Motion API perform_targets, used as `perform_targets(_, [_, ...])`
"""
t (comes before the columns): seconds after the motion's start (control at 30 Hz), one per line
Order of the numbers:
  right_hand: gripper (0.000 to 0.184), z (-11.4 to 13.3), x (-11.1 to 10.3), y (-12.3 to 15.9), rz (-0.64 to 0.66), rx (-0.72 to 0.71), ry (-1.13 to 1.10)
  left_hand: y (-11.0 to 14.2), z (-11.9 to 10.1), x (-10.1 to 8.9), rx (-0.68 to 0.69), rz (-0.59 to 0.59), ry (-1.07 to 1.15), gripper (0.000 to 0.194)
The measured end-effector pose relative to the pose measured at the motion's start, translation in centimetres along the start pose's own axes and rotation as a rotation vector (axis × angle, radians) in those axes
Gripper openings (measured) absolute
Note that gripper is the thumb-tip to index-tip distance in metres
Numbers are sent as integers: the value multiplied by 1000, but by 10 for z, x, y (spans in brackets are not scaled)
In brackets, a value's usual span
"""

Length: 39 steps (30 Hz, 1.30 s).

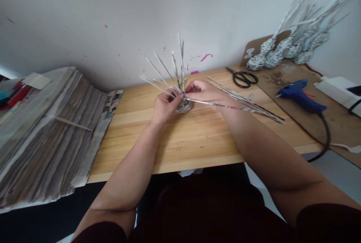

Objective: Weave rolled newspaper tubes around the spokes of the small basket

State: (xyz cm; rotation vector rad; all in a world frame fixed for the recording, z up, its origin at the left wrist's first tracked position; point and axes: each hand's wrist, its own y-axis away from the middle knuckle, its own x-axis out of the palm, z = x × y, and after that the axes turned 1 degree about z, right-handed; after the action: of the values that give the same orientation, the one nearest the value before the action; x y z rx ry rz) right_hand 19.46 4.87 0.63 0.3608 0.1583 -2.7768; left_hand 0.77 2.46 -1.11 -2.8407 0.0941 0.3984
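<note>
Here I am on the head view, and the small woven piece [184, 107] sits low on the wooden surface [183, 149], right between my two hands. My left hand [167, 104] is pinched narrow on its rim, thumb against fingers. My right hand [203, 91] comes in from the other side, fingers curled in close; whether it grips, I can't tell. Pale paper sticks [162, 64] fan upward from the weave, and one long strand [217, 104] runs out across my right forearm. Beyond that forearm, loose rolled sticks [234, 95] lie near the black scissors [244, 79], with a blue glue gun [303, 97] farther right.
</note>
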Motion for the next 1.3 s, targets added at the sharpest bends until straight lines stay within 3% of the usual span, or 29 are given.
perform_targets(0.1, [20,-6,0,-2,35,21,-55,-2,4,1,10,1,8,24])
perform_targets(0.27, [17,-10,9,1,-50,107,-161,-3,7,3,10,26,50,20])
perform_targets(0.4, [12,-8,8,3,13,99,-229,-3,7,4,-6,16,53,21])
perform_targets(0.67, [23,-16,8,-4,90,86,-280,-4,14,6,-10,-7,30,34])
perform_targets(0.83, [18,-6,10,4,-18,30,-100,-4,14,2,-33,-9,10,31])
perform_targets(1.0, [15,4,1,7,76,-71,44,-3,15,-3,-19,-27,-52,30])
perform_targets(1.07, [6,4,1,5,18,-112,106,-3,16,-4,0,-1,-47,30])
perform_targets(1.3, [7,0,4,-2,-112,-114,174,-4,18,-6,47,65,-17,33])
